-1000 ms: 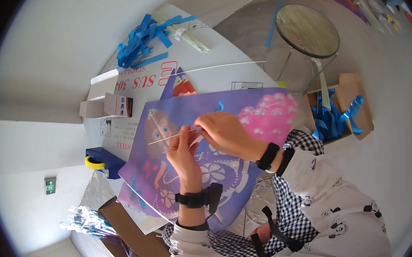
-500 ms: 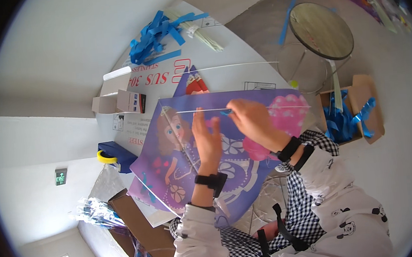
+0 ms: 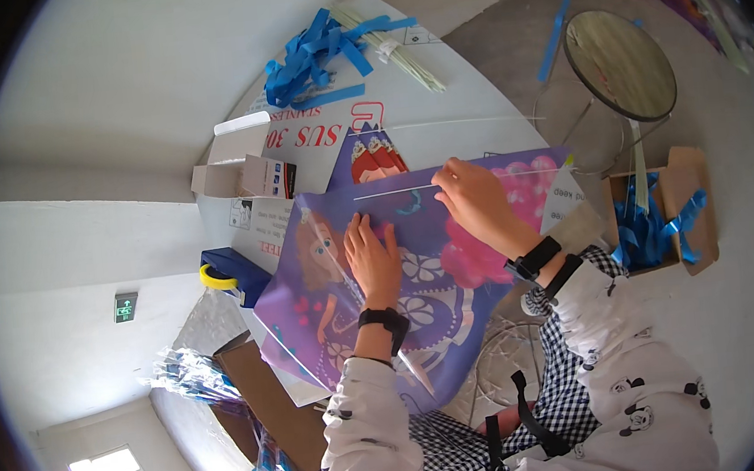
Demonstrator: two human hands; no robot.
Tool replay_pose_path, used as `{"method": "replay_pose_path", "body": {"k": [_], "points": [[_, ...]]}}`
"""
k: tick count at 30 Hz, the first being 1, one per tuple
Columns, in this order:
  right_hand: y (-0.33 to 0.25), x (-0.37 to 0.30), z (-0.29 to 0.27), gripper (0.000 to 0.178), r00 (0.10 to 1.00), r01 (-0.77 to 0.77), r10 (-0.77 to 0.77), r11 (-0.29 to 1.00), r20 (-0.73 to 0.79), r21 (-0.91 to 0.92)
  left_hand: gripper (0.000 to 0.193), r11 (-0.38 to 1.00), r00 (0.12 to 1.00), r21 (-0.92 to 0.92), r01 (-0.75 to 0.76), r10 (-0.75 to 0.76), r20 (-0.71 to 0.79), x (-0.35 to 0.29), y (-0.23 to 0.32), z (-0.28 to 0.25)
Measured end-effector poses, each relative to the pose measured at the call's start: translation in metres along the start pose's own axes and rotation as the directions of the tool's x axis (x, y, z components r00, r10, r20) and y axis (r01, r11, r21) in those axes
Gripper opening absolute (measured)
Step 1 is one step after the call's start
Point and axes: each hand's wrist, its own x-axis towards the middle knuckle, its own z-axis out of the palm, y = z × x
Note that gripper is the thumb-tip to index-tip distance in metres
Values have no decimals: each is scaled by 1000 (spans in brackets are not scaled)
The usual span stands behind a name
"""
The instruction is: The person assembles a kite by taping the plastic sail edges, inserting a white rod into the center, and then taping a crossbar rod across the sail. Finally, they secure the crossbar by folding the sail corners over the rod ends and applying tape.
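Observation:
A purple kite sheet printed with a cartoon princess and pink balloons lies across the table in front of me. A thin white rod runs along its far part, and my right hand pinches this rod near its middle. Flat on the print, fingers stretched out, my left hand presses on the sheet just nearer to me than the rod's left end. More sheets with a red-haired figure stick out from under the far edge.
Blue strips and a bundle of pale rods lie at the table's far end. At left are a small open box and a blue tape dispenser. A round stool and a carton of blue strips stand at right.
My left hand has tipped down from upright to flat on the sheet. My right hand stays at the rod. The whole view has shifted a little.

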Motion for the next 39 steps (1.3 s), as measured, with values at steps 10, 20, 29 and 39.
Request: {"method": "replay_pose_path", "body": {"k": [10, 20, 29, 39], "points": [[15, 11, 27, 21, 999, 21, -16, 996, 50, -85, 56, 994, 985, -105, 36, -53, -165, 20, 7, 17], [10, 15, 22, 25, 994, -57, 60, 998, 91, -40, 47, 1000, 992, 1, 18, -17, -129, 22, 12, 15], [21, 19, 9, 27, 989, -87, 95, 994, 116, -73, 45, 998, 995, 55, 37, -32, -95, 22, 13, 15], [24, 20, 4, 24, 986, 22, -8, 996, 164, -89, 46, 997, 996, 74, 36, -29, -83, 22, 13, 17]]}}
